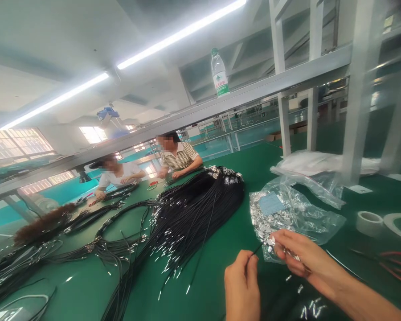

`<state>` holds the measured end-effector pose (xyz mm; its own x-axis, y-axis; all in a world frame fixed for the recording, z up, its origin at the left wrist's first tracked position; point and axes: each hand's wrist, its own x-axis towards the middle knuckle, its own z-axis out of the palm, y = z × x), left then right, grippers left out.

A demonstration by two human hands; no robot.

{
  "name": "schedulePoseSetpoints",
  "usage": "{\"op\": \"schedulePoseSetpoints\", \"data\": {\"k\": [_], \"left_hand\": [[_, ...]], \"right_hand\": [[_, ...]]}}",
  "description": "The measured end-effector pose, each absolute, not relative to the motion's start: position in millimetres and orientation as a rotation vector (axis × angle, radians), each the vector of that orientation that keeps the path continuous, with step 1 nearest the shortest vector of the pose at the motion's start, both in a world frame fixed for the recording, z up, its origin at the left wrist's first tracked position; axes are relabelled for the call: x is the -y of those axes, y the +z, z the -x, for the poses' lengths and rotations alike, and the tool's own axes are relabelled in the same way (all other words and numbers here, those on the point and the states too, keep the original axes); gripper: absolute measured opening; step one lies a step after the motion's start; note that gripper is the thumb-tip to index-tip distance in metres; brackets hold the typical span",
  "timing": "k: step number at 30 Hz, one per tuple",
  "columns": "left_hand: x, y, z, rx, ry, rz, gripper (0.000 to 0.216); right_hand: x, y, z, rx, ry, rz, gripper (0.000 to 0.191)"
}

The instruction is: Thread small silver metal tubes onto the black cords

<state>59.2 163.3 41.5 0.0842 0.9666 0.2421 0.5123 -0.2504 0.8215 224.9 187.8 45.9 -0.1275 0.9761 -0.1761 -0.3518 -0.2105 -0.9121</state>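
My left hand (242, 285) pinches a thin black cord (257, 248) between thumb and forefinger. At the cord's tip, my right hand (299, 256) is closed on small silvery metal end pieces (270, 241), some of them tucked under its curled fingers. Whether the cord end sits inside a piece is too small to tell. Just beyond the hands lies a clear plastic bag (307, 218) with many such pieces (280, 218) and a blue-grey label (272, 203). A large bundle of black cords (194, 214) with silvery ends spreads to the left.
Loose metal pieces (312, 307) lie below my right hand on the green table (254, 165). To the right are a roll of white tape (370, 223) and red-handled pliers (396, 263). A bottle (219, 73) stands on the metal rail. Two people (178, 156) sit across the table.
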Motion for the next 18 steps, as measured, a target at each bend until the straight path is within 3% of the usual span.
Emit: {"op": "schedulePoseSetpoints", "data": {"k": [8, 18], "left_hand": [[-163.0, 35.4, -61.4, -1.5, 1.015, -1.838, 0.033], [-164.1, 29.8, -62.1, -1.514, 1.009, -1.839, 0.033]], "right_hand": [[-184.0, 57.5, -221.8, 0.763, 1.563, 0.975, 0.054], [-177.6, 56.1, -209.6, 0.932, 1.505, 1.035, 0.055]]}}
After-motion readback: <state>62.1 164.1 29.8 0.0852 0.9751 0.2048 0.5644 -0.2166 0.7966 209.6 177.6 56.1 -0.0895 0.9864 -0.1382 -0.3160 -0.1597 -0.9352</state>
